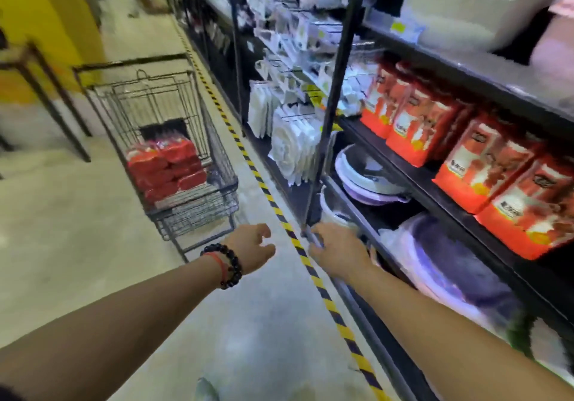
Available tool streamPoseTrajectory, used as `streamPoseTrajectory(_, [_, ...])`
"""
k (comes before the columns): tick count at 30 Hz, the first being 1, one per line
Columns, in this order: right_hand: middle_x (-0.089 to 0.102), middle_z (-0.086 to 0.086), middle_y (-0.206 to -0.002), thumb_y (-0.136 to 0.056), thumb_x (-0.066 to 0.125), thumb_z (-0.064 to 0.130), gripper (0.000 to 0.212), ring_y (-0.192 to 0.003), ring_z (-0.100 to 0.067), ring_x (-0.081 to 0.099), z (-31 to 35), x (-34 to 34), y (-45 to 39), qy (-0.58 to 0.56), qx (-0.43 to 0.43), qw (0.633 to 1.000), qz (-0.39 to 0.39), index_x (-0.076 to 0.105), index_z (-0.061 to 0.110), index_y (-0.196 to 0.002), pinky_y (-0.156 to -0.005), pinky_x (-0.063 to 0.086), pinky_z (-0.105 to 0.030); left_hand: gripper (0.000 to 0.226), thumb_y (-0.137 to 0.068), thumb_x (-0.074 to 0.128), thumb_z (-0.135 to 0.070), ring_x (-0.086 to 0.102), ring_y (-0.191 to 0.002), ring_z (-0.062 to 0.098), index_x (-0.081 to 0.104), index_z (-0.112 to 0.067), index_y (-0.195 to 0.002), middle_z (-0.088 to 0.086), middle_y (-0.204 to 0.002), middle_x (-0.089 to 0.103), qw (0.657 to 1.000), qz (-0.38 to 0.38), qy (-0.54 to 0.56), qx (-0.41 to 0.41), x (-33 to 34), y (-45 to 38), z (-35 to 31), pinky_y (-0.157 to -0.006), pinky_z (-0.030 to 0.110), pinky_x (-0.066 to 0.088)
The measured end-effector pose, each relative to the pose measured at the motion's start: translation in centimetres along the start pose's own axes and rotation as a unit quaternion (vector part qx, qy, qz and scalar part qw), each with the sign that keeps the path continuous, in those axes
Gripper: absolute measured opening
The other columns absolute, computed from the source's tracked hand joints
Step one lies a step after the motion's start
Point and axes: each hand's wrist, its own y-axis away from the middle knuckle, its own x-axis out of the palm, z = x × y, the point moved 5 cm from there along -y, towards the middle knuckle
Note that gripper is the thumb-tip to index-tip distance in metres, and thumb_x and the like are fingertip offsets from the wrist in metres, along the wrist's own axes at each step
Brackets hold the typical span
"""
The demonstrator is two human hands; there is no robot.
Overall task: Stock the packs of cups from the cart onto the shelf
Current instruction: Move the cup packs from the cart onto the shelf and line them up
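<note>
Hands reach empty toward the cart (174, 152), so the step in hand looks like the trip back for another load: the left hand (250, 247), a dark bead bracelet (228, 264) and a red cord at its wrist, stretches forward with fingers loosely curled round nothing, and the right hand (337, 250) stretches out low beside the shelf (466, 214), fingers relaxed and holding no pack, near a black upright post (334, 105); whether it touches the post or the shelf edge I cannot tell through the blur. The packs of cups (166, 167) left to stock lie piled in the cart's wire basket, well ahead of both hands, glossy red film bundles, soft-cornered and stacked in layers. More packs of the same kind (484, 173) already stand upright in a row on the middle level of the shelf, red-orange wrappers with pale printed panels. The next move, as I judge it, calls for stepping closer and gripping a bundle by its slack film, which may slip or crumple. Below the stocked row sit round plastic basins (369, 180), smooth, white and lilac. A yellow-and-black striped tape (264, 189) runs along the pale concrete floor (77, 245) beside the shelf.
</note>
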Motion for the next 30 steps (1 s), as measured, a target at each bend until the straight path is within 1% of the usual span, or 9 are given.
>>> streamPoseTrajectory(2, [0.062,0.0,-0.123,-0.093,0.048,0.041,0.041,-0.113,-0.028,0.059,4.9,1.7,-2.8,0.027,-0.045,0.998,0.017,0.054,0.025,-0.13,-0.089,0.049,-0.04,0.036,-0.091,0.055,-0.041,0.061,-0.096,0.024,0.057,-0.021,-0.121,0.003,-0.115,0.064,1.0,-0.012,0.0,-0.028,-2.6,0.6,4.8,-0.079,0.031,0.05])
streamPoseTrajectory(4, [0.061,0.0,-0.126,-0.096,0.047,0.042,0.043,-0.115,-0.027,0.059,9.4,3.4,-5.4,0.054,-0.084,0.995,0.028,0.05,0.026,-0.136,-0.09,0.05,-0.041,0.034,-0.092,0.054,-0.041,0.061,-0.099,0.024,0.058,-0.021,-0.119,0.003,-0.116,0.064,0.998,-0.019,0.008,-0.054,-5.1,0.8,9.5,-0.083,0.033,0.051])
streamPoseTrajectory(6, [0.062,-0.002,-0.125,-0.097,0.047,0.038,0.04,-0.114,-0.029,0.059,13.5,4.7,-7.7,0.072,-0.112,0.99,0.042,0.051,0.024,-0.134,-0.09,0.052,-0.042,0.034,-0.093,0.053,-0.039,0.061,-0.1,0.023,0.057,-0.022,-0.122,0.002,-0.119,0.064,0.996,-0.031,0.029,-0.079,-7.6,0.8,14.0,-0.085,0.032,0.05])
streamPoseTrajectory(8, [0.063,-0.005,-0.123,-0.096,0.046,0.035,0.037,-0.111,-0.029,0.061,16.8,5.7,-10.0,0.094,-0.134,0.985,0.051,0.053,0.021,-0.129,-0.089,0.052,-0.042,0.037,-0.094,0.052,-0.038,0.06,-0.097,0.02,0.055,-0.021,-0.127,0.001,-0.12,0.064,0.992,-0.049,0.046,-0.105,-9.9,0.5,18.0,-0.081,0.027,0.047])
streamPoseTrajectory(10, [0.064,-0.005,-0.12,-0.096,0.045,0.037,0.036,-0.108,-0.029,0.062,19.5,6.4,-12.2,0.131,-0.156,0.978,0.053,0.053,0.021,-0.127,-0.085,0.053,-0.041,0.034,-0.095,0.053,-0.039,0.058,-0.093,0.018,0.058,-0.019,-0.122,0.002,-0.117,0.065,0.988,-0.064,0.061,-0.126,-11.9,0.0,21.6,-0.08,0.028,0.046])
streamPoseTrajectory(12, [0.065,-0.005,-0.116,-0.097,0.045,0.038,0.035,-0.104,-0.029,0.062,21.6,6.9,-14.0,0.158,-0.166,0.972,0.052,0.054,0.02,-0.126,-0.082,0.053,-0.039,0.03,-0.092,0.055,-0.042,0.059,-0.097,0.017,0.062,-0.022,-0.114,0.0,-0.116,0.066,0.984,-0.075,0.087,-0.139,-13.3,-0.3,24.4,-0.082,0.029,0.047])
streamPoseTrajectory(18, [0.065,-0.001,-0.115,-0.095,0.046,0.036,0.033,-0.1,-0.027,0.062,26.1,8.0,-19.4,0.155,-0.166,0.972,0.063,0.057,0.021,-0.122,-0.081,0.051,-0.036,0.031,-0.093,0.054,-0.039,0.059,-0.105,0.021,0.061,-0.021,-0.117,0.001,-0.118,0.064,0.978,-0.082,0.106,-0.162,-16.6,-2.5,29.8,-0.089,0.031,0.048])
streamPoseTrajectory(25, [0.067,0.003,-0.107,-0.093,0.05,0.033,0.024,-0.095,-0.021,0.062,27.1,8.6,-28.3,0.029,-0.079,0.994,0.065,0.061,0.023,-0.112,-0.081,0.055,-0.038,0.033,-0.092,0.053,-0.039,0.058,-0.096,0.018,0.059,-0.022,-0.12,0.002,-0.118,0.064,0.971,-0.088,0.124,-0.186,-19.0,-8.3,33.4,-0.082,0.027,0.045])
streamPoseTrajectory(30, [0.067,0.001,-0.103,-0.093,0.053,0.032,0.027,-0.093,-0.022,0.062,27.8,10.2,-37.0,-0.007,-0.089,0.993,0.072,0.062,0.02,-0.115,-0.079,0.054,-0.037,0.034,-0.092,0.053,-0.04,0.058,-0.095,0.017,0.058,-0.023,-0.121,-0.002,-0.116,0.064,0.965,-0.092,0.119,-0.214,-21.5,-14.5,36.0,-0.079,0.026,0.043])
